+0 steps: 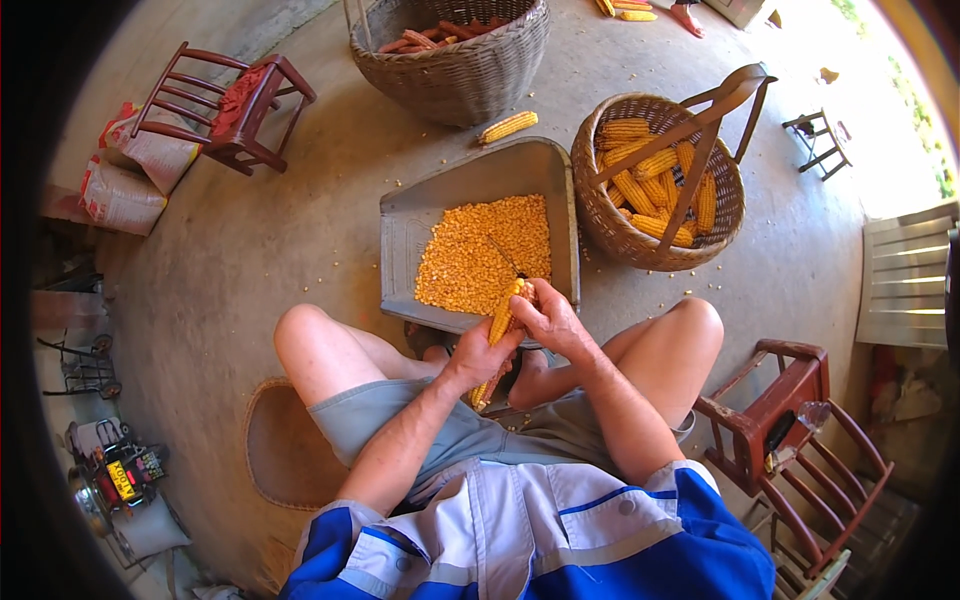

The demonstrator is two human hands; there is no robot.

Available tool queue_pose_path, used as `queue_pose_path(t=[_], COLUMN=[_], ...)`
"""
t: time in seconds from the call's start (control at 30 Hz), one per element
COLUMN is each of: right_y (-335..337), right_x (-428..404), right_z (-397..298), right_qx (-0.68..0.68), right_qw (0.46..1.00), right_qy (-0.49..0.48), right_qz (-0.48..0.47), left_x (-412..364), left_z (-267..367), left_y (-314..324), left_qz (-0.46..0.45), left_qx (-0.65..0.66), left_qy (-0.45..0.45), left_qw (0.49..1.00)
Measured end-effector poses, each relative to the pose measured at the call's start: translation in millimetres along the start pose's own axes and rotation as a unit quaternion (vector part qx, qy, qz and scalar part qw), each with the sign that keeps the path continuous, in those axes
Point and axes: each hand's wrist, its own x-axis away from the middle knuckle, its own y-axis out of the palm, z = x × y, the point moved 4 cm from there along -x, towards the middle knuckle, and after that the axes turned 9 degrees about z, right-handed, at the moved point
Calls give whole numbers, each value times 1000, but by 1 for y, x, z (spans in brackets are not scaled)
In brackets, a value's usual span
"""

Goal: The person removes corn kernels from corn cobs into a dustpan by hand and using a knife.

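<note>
My left hand [481, 353] is closed around the middle of a partly shelled corn cob [503, 315], held slanting above my lap. Higher up on the same cob, my right hand [546, 313] grips its end, beside a thin dark metal tool [508, 257] that points away from me; what holds the tool is hidden. Yellow kernels remain along the cob's left side, while bare reddish cob shows on its right. Just beyond my hands, loose corn kernels [480, 255] lie heaped in a grey scoop-shaped metal pan [405, 202].
A wicker basket [656, 259] of yellow cobs touches the pan's right side. Beyond it stands a larger basket [457, 82] of shelled cobs, with a loose corn ear [508, 127] nearby. Red wooden chairs [289, 71] [787, 412] stand at both sides. Another person's foot [687, 20] is visible far off.
</note>
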Motion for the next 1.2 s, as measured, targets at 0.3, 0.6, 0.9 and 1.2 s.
queue_pose_path(t=[0.3, 0.6, 0.9, 1.2], right_y=[0, -6, -9, -2], right_x=[2, 1, 3, 2], right_z=[-12, -6, -16, -12], right_qx=[-111, -56, -144, -204], right_qw=[986, 998, 980, 971], right_qy=[119, 30, 137, 118], right_qz=[-47, 5, -16, -41], left_x=[-11, -7, -7, -13], left_z=[-16, -2, -4, -13], left_y=[-8, -5, -8, -15], left_qz=[139, 11, 133, 96], left_qx=[-187, -64, -231, -164], left_qy=[231, 10, 193, 118], left_qw=[945, 998, 944, 975])
